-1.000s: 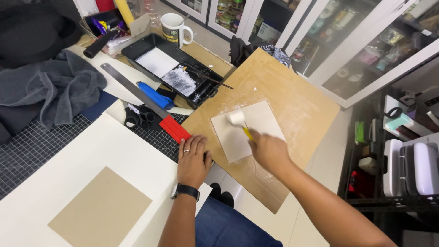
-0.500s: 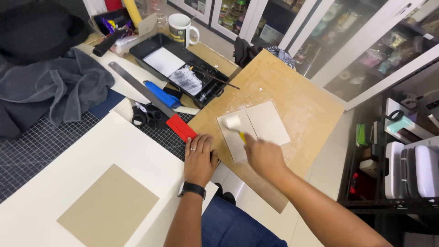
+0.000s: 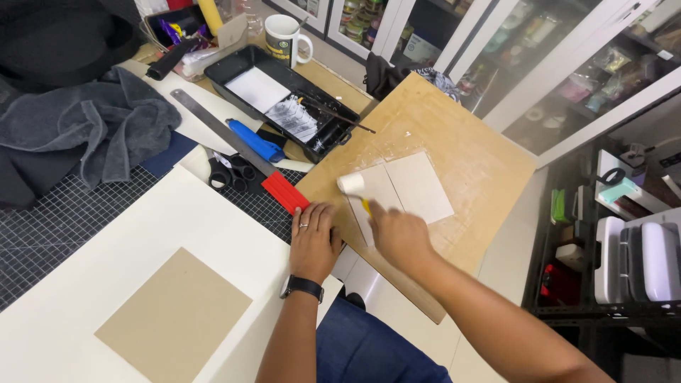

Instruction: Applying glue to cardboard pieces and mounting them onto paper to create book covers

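White foam roller [image 3: 350,184], yellow handle. Pale grey-white sheet [image 3: 411,188] on tan wooden board [image 3: 461,142]. Black paint tray [image 3: 284,106], white paint inside. Red-and-blue tools [image 3: 273,170]. Dark cutting mat [image 3: 64,227], white grid. Grey towel [image 3: 85,128]. Beige card [image 3: 174,315].

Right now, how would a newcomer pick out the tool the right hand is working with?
Find the tilted wooden board. On its pale square sheet, the right hand holds a small roller: the only white cylinder there, on a yellow handle.

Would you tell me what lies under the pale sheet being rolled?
The pale sheet lies flat on a wooden board, smeared white nearby. The right hand covers its near corner; the board directly beneath is hidden.
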